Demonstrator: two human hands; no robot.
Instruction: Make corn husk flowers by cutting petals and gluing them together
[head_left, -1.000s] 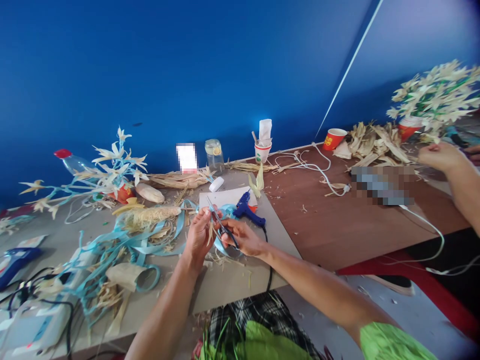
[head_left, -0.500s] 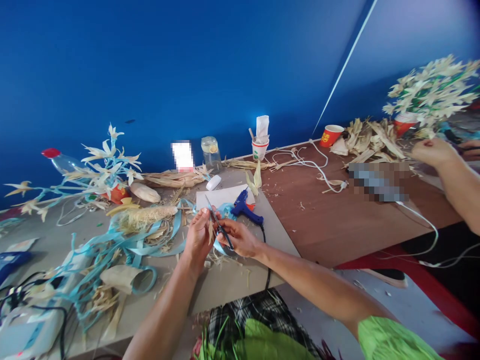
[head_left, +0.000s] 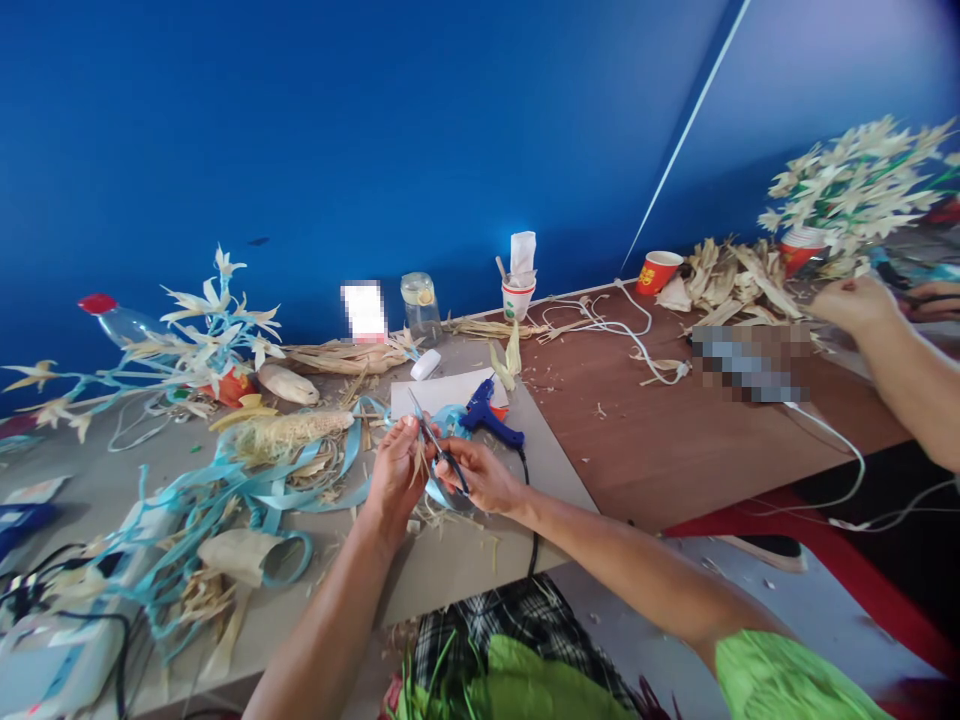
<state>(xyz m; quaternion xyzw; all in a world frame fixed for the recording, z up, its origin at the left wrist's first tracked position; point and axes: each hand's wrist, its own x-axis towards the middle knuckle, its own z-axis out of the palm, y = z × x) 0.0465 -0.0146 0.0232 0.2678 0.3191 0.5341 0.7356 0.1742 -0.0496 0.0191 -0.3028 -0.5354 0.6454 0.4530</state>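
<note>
My right hand (head_left: pixel 480 473) grips a pair of dark-handled scissors (head_left: pixel 452 470), their blades pointing up and to the left. Close against the blades, my left hand (head_left: pixel 397 462) pinches a small pale strip of corn husk (head_left: pixel 419 468). Most of that strip is hidden by the fingers. Just beyond the hands lies a blue glue gun (head_left: pixel 491 415), its black cord running down past my right wrist. Light blue ribbon (head_left: pixel 351 450) is strewn to the left of my left hand.
Husk flowers (head_left: pixel 217 320) on blue stems stand at left, near a cardboard tube (head_left: pixel 244 557) and a power strip (head_left: pixel 154 520). A paper cup (head_left: pixel 518 298) and a glass jar (head_left: pixel 421 305) stand by the wall. At right, a co-worker's hand (head_left: pixel 855 303) is near a husk pile (head_left: pixel 739 280).
The scissor blades look slightly more spread beside the husk strip. Both hands stay in nearly the same place, and the view has shifted a little.
</note>
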